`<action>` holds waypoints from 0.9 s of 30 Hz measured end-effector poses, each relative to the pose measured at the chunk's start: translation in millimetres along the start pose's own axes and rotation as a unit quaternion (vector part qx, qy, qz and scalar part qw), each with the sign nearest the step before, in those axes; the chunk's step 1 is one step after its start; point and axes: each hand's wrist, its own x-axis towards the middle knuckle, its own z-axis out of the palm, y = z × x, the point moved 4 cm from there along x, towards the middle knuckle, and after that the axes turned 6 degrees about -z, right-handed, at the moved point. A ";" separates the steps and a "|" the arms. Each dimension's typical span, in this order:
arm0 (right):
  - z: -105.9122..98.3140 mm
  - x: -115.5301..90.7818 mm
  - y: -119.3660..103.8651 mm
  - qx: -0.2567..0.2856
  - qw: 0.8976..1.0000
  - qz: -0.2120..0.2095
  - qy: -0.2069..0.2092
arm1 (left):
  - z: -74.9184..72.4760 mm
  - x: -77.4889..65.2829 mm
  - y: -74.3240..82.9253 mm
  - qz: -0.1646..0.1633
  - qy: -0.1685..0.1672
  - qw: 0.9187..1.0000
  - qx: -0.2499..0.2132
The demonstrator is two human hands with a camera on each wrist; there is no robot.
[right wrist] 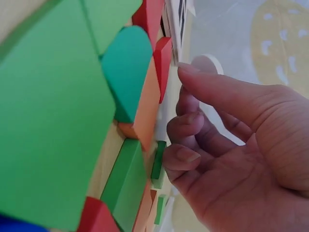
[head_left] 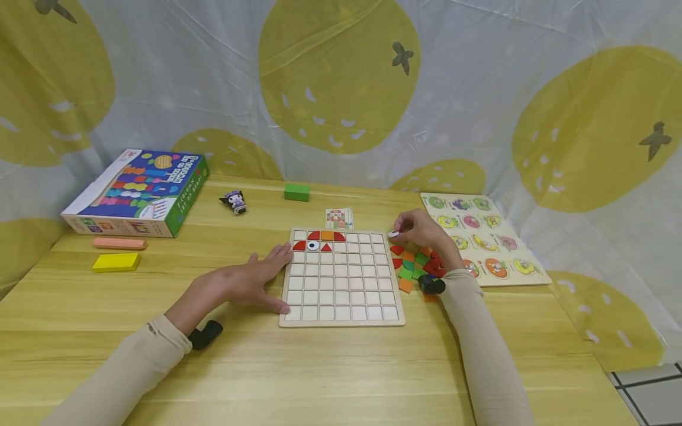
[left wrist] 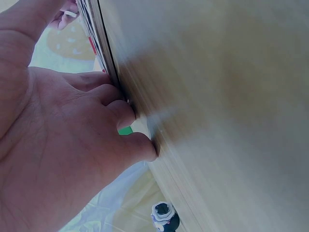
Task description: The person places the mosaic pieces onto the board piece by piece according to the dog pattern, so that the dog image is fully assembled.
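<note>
A square wooden grid board (head_left: 341,281) lies flat on the table. Its top rows hold red quarter-round tiles, an orange square tile (head_left: 327,235), a red triangle tile (head_left: 327,248) and a round eye tile (head_left: 313,245). My left hand (head_left: 256,279) rests against the board's left edge, fingers spread and fairly straight. Between thumb and fingertips my right hand (head_left: 421,229) pinches a second white eye disc (head_left: 393,234), just off the board's upper right corner. In the right wrist view the disc (right wrist: 208,64) stands edge-up at the thumb tip. Below that hand lies a pile of coloured tiles (head_left: 406,274).
A small pattern card (head_left: 339,218) lies behind the board, and a green block (head_left: 296,192) sits farther back. At right is a fruit puzzle board (head_left: 490,231). Leftward are a small figurine (head_left: 234,202), a toy box (head_left: 141,192), a pink stick (head_left: 119,243) and a yellow block (head_left: 116,262).
</note>
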 end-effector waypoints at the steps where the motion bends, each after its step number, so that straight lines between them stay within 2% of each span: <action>1: 0.2 -0.1 -0.3 0.003 1.000 -0.001 0.000 | 0.1 0.0 0.0 0.000 0.000 1.000 -0.001; 6: 0.2 -1.6 -3.3 0.034 0.999 0.000 -0.001 | 0.6 -0.2 0.0 0.001 -0.001 1.000 -0.004; 12: 2.3 -0.3 -9.1 0.074 0.997 -0.020 -0.019 | 0.7 0.0 -0.1 0.005 -0.001 1.000 -0.008; 18: 6.9 3.9 -20.6 0.070 0.997 -0.037 -0.016 | 0.8 0.2 -0.6 0.003 -0.001 1.000 -0.010; 23: 16.9 10.5 -32.3 0.079 0.995 -0.047 -0.024 | 0.5 0.0 -0.7 0.002 0.000 1.000 -0.008; 27: 29.7 13.9 -44.4 0.106 0.992 -0.048 -0.042 | 0.3 0.2 -0.9 0.002 0.000 1.000 -0.006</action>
